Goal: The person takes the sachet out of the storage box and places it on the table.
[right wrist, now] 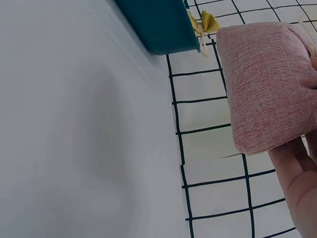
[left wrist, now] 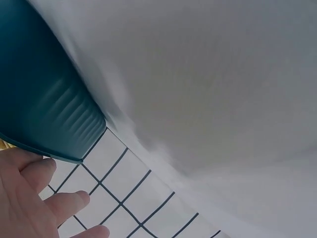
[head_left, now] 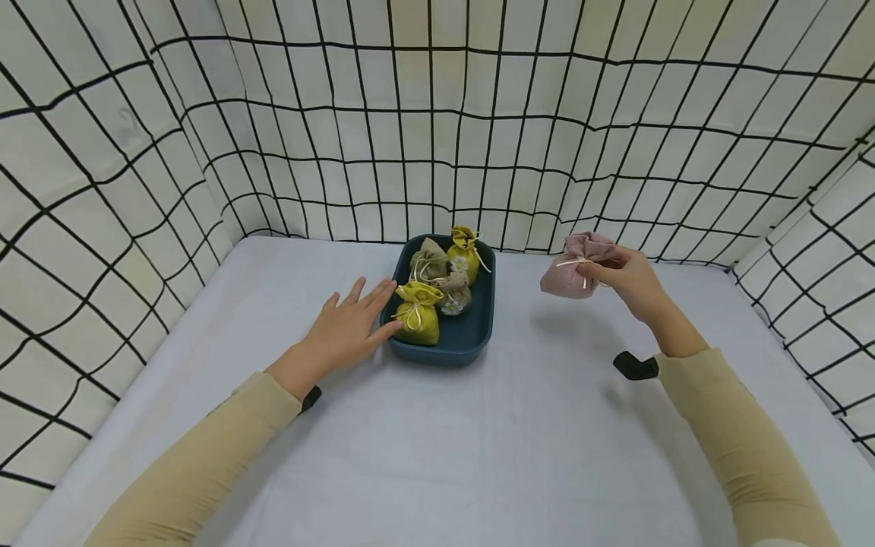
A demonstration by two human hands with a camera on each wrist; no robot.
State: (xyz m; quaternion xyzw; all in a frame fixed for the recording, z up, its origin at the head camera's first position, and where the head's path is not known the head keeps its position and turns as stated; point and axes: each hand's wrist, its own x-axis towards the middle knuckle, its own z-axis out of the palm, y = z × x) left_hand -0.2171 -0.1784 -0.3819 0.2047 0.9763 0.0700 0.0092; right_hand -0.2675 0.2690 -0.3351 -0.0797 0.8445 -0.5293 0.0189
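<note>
Right hand [head_left: 632,277]: raised above the table [head_left: 437,456], well right of the tray, fingers curled and pinching the tied neck of a pink pouch [head_left: 577,270]; the pouch hangs clear of the table surface, apart from everything else. Left hand [head_left: 349,327]: fingers straight and spread, palm down, resting against the left rim of the tray, fingertips just beside the near yellow pouch [head_left: 418,311]; it holds nothing. Dark teal tray [head_left: 472,338]: shallow, rounded corners, set at mid-table; contains the near yellow pouch at front left, a beige pouch [head_left: 429,260] behind it, a second beige pouch with a white flower [head_left: 454,292] at centre, and a far yellow pouch [head_left: 465,251] at the back. Step in hand, by judgement: one pouch is lifted and carried beside the tray while the other hand steadies the tray; whether the pouch goes in or comes out cannot be told. A next move toward the tray would call for a leftward carry over the rim to the bare right side. Pink pouch, appearance: coarse woven fabric, dusty rose, plump and soft-cornered, gathered at top with a pale cream cord, loose ends trailing. Surround: white table cover, walls of white cloth with black grid lines [head_left: 437,114].
</note>
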